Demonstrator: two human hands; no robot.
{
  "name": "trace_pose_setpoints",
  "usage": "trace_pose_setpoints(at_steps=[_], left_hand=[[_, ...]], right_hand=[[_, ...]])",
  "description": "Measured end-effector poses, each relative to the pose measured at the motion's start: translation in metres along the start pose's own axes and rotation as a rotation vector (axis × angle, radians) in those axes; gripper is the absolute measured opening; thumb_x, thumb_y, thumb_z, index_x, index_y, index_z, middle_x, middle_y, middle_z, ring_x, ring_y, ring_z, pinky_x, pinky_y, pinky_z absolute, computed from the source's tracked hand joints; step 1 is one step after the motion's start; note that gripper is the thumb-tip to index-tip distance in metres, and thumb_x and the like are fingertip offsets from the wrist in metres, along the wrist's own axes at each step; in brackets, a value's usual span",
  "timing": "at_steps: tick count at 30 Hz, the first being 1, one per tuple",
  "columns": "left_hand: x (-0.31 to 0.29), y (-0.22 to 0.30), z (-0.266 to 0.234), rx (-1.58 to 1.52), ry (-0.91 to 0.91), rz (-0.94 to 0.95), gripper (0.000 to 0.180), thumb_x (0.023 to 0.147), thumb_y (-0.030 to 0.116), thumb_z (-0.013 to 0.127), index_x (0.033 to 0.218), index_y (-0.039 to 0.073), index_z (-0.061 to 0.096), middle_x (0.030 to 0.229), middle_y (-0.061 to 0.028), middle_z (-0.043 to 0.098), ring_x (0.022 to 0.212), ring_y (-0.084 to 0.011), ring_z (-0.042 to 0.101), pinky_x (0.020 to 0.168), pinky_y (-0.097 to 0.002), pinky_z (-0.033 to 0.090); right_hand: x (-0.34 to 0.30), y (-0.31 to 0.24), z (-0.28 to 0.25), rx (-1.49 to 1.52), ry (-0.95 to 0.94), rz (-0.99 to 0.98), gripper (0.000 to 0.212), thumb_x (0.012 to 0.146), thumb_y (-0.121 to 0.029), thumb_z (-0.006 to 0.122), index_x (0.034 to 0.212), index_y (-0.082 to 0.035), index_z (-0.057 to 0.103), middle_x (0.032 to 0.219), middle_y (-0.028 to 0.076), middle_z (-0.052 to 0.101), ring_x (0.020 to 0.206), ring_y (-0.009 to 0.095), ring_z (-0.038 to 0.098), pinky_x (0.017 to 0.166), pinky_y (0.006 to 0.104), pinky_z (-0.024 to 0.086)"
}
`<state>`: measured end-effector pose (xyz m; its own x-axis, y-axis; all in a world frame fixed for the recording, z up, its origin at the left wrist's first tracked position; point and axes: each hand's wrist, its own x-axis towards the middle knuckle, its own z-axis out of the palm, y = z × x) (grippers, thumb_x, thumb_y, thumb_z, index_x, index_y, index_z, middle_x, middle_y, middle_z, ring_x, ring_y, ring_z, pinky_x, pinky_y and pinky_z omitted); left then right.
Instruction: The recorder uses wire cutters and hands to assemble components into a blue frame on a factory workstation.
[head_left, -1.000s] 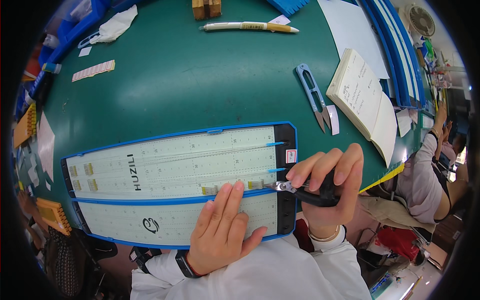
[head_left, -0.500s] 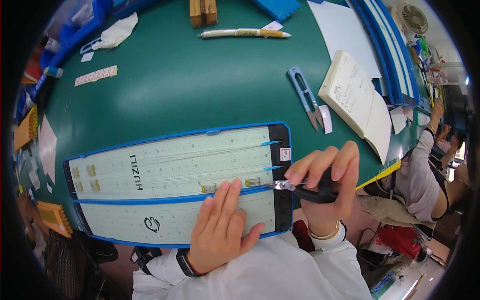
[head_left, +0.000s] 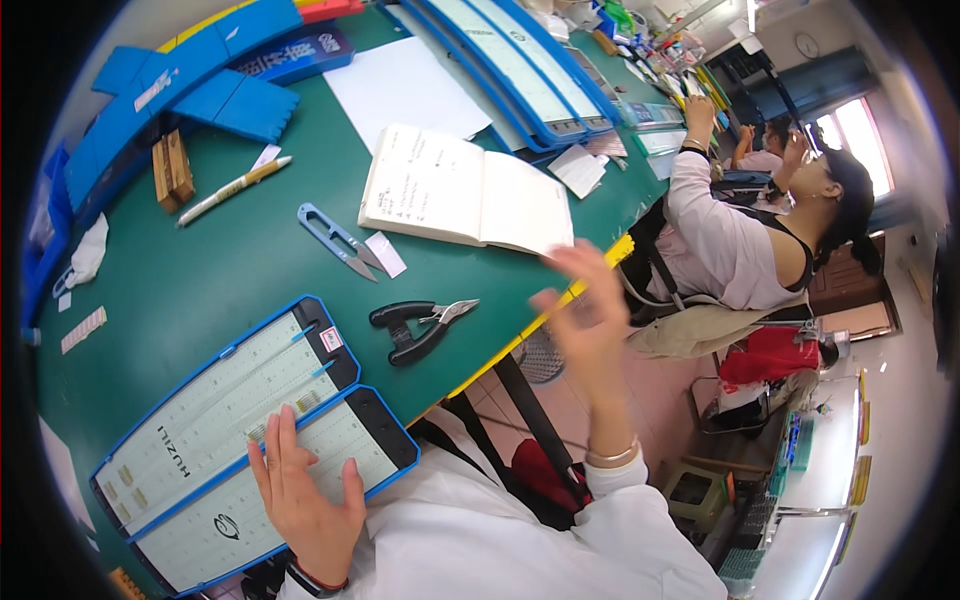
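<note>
Lightly, the left hand rests fingertips-down on the case, at the near side of the table, gripping nothing. Blurred, the right hand hangs near the table's yellow edge, fingers apart, apparently empty. The case looks light, stiff and smooth; its blue rim seems the safest hold, as the bundles inside look fragile. Counted: one case, one pliers, one notebook, one pen; four bundles at the case's left end, those by the fingertips too unclear to count.
</note>
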<state>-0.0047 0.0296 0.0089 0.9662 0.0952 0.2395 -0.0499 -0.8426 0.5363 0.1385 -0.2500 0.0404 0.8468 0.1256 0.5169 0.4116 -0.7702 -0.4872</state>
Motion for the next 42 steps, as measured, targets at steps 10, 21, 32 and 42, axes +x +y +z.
trace_pose_setpoints(at_steps=[10,21,32,42], left_hand=[[0.008,0.013,0.003,0.035,0.062,0.016,0.065,0.074,0.007,0.064,0.132,-0.007,0.039,0.088,-0.0133,0.051,0.11,-0.0326,0.051,0.107,-0.0527,0.027],[-0.007,0.009,-0.006,-0.024,0.041,0.006,0.062,0.075,0.007,0.062,0.132,-0.005,0.041,0.084,-0.0125,0.052,0.108,-0.0302,0.052,0.107,-0.0531,0.027],[-0.006,0.01,-0.005,-0.015,0.064,0.05,0.058,0.077,0.007,0.061,0.129,-0.007,0.043,0.087,-0.013,0.054,0.111,-0.032,0.052,0.107,-0.0535,0.027],[-0.007,0.008,-0.007,-0.035,0.01,0.006,0.034,0.077,0.005,0.06,0.108,-0.005,0.049,0.119,-0.0181,0.055,0.118,-0.0366,0.048,0.108,-0.0545,0.024]], right_hand=[[-0.017,0.133,-0.051,-0.313,0.14,0.088,0.016,0.074,-0.014,0.072,0.089,-0.008,0.071,0.098,0.007,0.062,0.096,0.026,0.058,0.084,0.0385,0.044],[-0.009,0.143,-0.049,-0.255,0.134,0.018,0.014,0.068,-0.006,0.073,0.076,-0.003,0.062,0.094,0.009,0.059,0.1,0.027,0.057,0.087,0.0386,0.042],[-0.025,0.172,-0.015,0.085,0.401,0.22,0.005,0.082,0.001,0.063,0.081,0.002,0.058,0.099,0.012,0.062,0.1,0.024,0.061,0.086,0.0316,0.047],[0.0,0.109,-0.039,0.57,0.544,0.409,0.009,0.092,-0.008,0.058,0.096,0.0,0.057,0.098,0.008,0.064,0.096,0.014,0.06,0.085,0.0232,0.044]])
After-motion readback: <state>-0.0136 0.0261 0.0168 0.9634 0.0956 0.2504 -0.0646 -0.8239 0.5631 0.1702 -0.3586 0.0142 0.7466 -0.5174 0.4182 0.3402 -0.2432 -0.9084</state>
